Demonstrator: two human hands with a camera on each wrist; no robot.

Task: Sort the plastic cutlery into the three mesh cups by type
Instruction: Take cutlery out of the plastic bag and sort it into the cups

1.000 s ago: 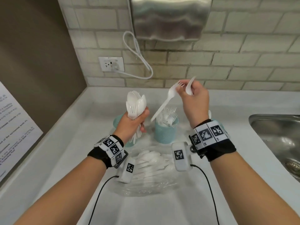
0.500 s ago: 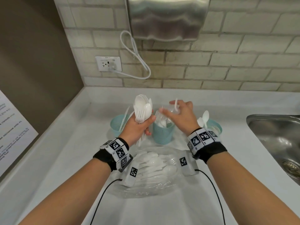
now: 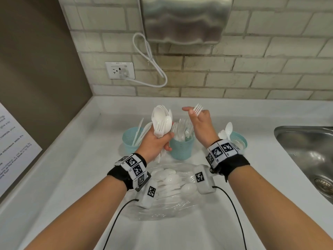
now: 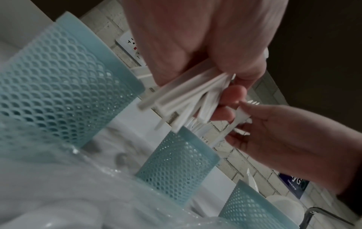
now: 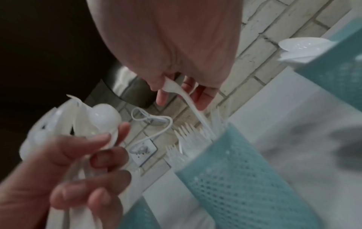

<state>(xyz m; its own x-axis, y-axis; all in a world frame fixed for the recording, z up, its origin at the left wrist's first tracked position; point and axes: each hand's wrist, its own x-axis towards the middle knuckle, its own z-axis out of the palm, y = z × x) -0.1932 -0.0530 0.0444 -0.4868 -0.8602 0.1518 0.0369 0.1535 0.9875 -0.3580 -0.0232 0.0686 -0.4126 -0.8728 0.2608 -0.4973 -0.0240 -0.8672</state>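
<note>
Left hand (image 3: 156,144): raised over the worktop (image 3: 72,174), fingers curled tight around a bundle (image 3: 161,121) of white spoons and forks. The bundle stands near upright, heads up, handles fanning out below the fist.
Right hand (image 3: 201,123): raised just above the middle cup (image 3: 182,147); fingers (image 5: 203,96) pinch one white fork (image 3: 197,109) near its neck.
Fork: long axis steep. Tines point up and away from the person; in the right wrist view the handle slants down to the middle cup's rim, among the forks there.
Left cup (image 3: 130,142): teal mesh, upright, holds knives leaning left to right, tips up.
Middle cup: teal mesh, upright, packed with forks, tines up.
Right cup (image 3: 237,141): teal mesh, partly hidden behind the right wrist; spoons stand in it, bowls up.
Cups: in a row across the worktop, near one another, apart.
Bag (image 3: 167,204): clear plastic, flat on the worktop in front of the cups, under the wrists; white spoons lie on it, mostly crosswise.
Sink (image 3: 306,150): steel, at the far right.
</note>
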